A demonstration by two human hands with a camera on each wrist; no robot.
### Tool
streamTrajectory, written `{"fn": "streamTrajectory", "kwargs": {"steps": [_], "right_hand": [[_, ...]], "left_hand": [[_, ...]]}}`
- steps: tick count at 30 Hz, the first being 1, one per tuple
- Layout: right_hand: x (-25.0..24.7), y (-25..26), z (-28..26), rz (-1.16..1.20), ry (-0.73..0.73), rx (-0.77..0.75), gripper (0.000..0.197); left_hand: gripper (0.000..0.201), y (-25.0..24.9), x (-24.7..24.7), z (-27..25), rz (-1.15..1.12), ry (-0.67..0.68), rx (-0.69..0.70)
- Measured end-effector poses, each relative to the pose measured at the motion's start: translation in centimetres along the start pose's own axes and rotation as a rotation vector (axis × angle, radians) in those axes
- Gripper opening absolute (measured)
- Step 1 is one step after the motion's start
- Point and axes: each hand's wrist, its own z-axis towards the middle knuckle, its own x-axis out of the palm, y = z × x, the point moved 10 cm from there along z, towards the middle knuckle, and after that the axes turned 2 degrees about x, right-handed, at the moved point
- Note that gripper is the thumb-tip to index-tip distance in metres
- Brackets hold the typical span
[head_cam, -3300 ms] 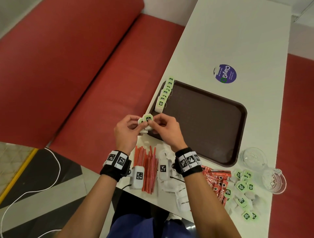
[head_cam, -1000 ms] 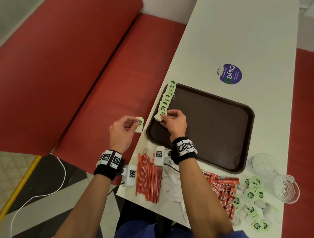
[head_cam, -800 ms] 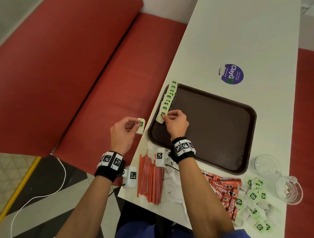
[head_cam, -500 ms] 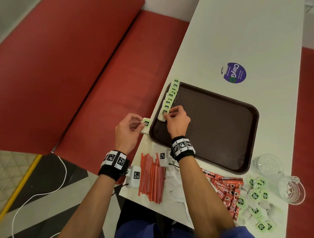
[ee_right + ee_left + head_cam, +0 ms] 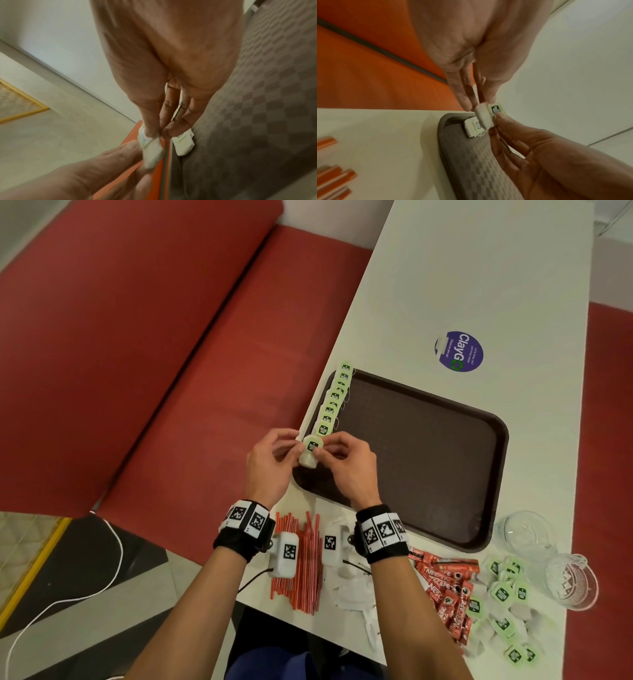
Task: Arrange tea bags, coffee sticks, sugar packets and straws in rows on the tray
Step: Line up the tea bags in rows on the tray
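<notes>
Both hands meet over the near left corner of the brown tray [image 5: 428, 446]. The left hand [image 5: 270, 463] and the right hand [image 5: 346, 463] each pinch the same tea bag [image 5: 310, 451] with finger and thumb, so both hands are closed on it. The bag is up in the air, just over the tray's edge, and it is not lying down yet. The left wrist view shows the right thumb on the little green tag while the left fingertips [image 5: 467, 102] hold the soft white pouch.

A row of tea bags [image 5: 334, 400] lies along the left side of the tray, and the held bag is right at the near end of that row. So I think the step now is getting this bag ready to go down as the next one in line.

The next move needs the bag laid flat, touching or just beside the last one, with the tag facing up like the others (the string could get tangled, so go slowly).

Lots is left to do. The red straws [image 5: 305, 563], the white sugar packets [image 5: 352, 590], the red coffee sticks [image 5: 445, 587] and a pile of loose tea bags [image 5: 503, 611] wait on the white table [image 5: 462, 268], off the tray
</notes>
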Motion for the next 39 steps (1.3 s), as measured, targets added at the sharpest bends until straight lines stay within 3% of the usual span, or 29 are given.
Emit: {"fn": "streamTrajectory", "kwargs": {"steps": [3,7,13,18,23,31,35,39], "right_hand": [[-1.1,-1.1,1.2,-0.037,-0.096,0.025,0.018],[-0.2,-1.9,2.9,-0.086,-0.072,0.062,0.02],[0.9,-2.6,3.7,-0.141,-0.137,0.075,0.024],[0.2,-1.7,3.0,-0.207,-0.208,-0.008,0.032],[2.0,-1.8,2.5,-0.356,-0.088,0.0,0.038],[2.7,-1.1,2.9,-0.369,-0.094,0.03,0.034],[0.2,0.6,1.4,-0.339,-0.144,-0.021,0.031],[-5.3,3.0,-4.3,-0.266,-0.208,-0.143,0.015]], "left_hand": [[0.027,0.9,-0.3,-0.1,0.175,-0.027,-0.013],[0.035,2.7,0.7,-0.7,0.299,0.057,-0.1],[0.033,3.3,1.2,-0.9,0.364,0.092,-0.111],[0.032,3.5,1.2,-0.8,0.364,0.101,-0.118],[0.034,3.6,1.3,-0.7,0.358,0.111,-0.13],[0.034,3.1,1.3,-0.7,0.401,0.105,-0.113],[0.031,1.6,0.8,-1.9,0.398,0.071,-0.082],[0.024,-1.2,-0.4,-5.7,0.375,-0.022,0.046]]}}
